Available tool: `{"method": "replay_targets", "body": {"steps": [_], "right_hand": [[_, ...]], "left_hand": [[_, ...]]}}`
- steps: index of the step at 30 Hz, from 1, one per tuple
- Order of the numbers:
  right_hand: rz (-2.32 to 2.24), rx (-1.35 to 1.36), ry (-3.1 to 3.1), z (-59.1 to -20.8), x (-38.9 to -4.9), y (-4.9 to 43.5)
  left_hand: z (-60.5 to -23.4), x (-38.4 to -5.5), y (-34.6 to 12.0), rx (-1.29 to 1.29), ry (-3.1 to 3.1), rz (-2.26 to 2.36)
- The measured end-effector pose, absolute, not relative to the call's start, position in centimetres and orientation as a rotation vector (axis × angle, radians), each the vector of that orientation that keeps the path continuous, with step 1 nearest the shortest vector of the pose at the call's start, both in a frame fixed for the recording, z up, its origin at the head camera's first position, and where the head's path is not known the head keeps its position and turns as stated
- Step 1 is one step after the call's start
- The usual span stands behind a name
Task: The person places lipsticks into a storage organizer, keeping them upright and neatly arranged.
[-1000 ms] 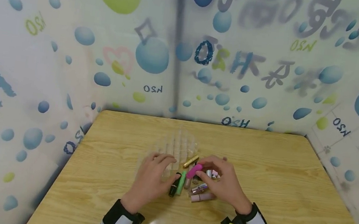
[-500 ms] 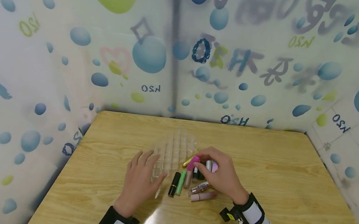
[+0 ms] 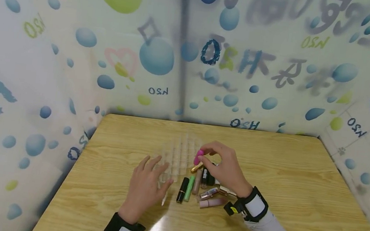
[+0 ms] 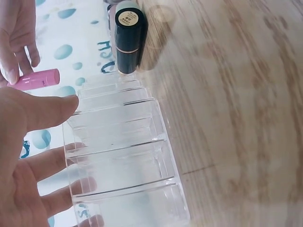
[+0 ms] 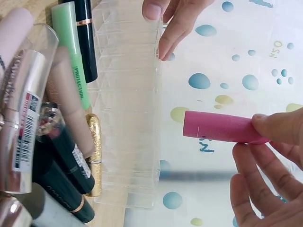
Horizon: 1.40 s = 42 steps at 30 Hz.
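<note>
My right hand (image 3: 225, 169) pinches a bright pink lipstick-like tube (image 5: 218, 126) between thumb and fingers, above the right side of a clear plastic divided organizer (image 3: 180, 155). The tube's blunt end points away from the fingers. My left hand (image 3: 145, 187) lies at the organizer's near left side, fingers spread and fairly straight; its fingers (image 4: 49, 163) touch or lie close to the clear wall, and the thumb is by a top edge. Right of the organizer lie a black lipstick (image 3: 182, 190), a green tube (image 3: 189, 188) and a gold tube (image 3: 196, 167).
More cosmetic tubes lie in a cluster below the right hand, among them a brownish tube (image 3: 197, 181), a dark lipstick (image 5: 66, 146) and a pale pink tube (image 3: 212, 203). The wooden table (image 3: 269, 155) meets a patterned wall (image 3: 259, 63) at the back.
My right hand has carried the pink tube away from the cluster, forward and up towards the organizer. My left hand has drawn back left from the black lipstick to the organizer's side.
</note>
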State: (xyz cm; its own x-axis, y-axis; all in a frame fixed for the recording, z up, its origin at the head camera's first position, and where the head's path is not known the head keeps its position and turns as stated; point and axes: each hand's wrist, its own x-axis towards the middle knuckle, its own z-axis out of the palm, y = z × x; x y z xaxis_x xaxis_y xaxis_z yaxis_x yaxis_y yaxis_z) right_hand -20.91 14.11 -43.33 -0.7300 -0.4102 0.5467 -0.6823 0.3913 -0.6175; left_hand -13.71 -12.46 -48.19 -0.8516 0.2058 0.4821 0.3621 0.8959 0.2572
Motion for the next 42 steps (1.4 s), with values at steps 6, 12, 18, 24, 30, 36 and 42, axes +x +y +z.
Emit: {"method": "replay_targets", "body": {"steps": [6, 12, 18, 24, 30, 36, 42], "right_hand": [[1.253, 0.961, -2.311, -43.1, -22.3, 13.7], [1.250, 1.000, -2.254, -42.7, -23.8, 13.0], [1.218, 0.989, -2.290, -41.9, -25.5, 12.2], [1.183, 0.954, -2.314, -41.7, -26.8, 11.9], [1.161, 0.936, -2.376, -42.2, -28.2, 11.2], [1.155, 0.905, -2.412, -42.9, -29.2, 10.4], [1.147, 0.885, -2.436, -43.6, -29.8, 10.0]], "left_hand": [[-48.4, -13.8, -12.4, -0.426, -2.569, -0.450], [-48.5, -13.9, -12.5, -0.434, -2.546, -0.447], [-48.6, -14.0, -12.8, -0.444, -2.526, -0.463], [-48.7, -14.0, -12.8, -0.450, -2.537, -0.457], [-48.9, -14.0, -12.9, -0.454, -2.513, -0.427], [-49.0, -14.1, -12.9, -0.454, -2.501, -0.431], [-49.0, -14.0, -12.9, -0.447, -2.497, -0.427]]}}
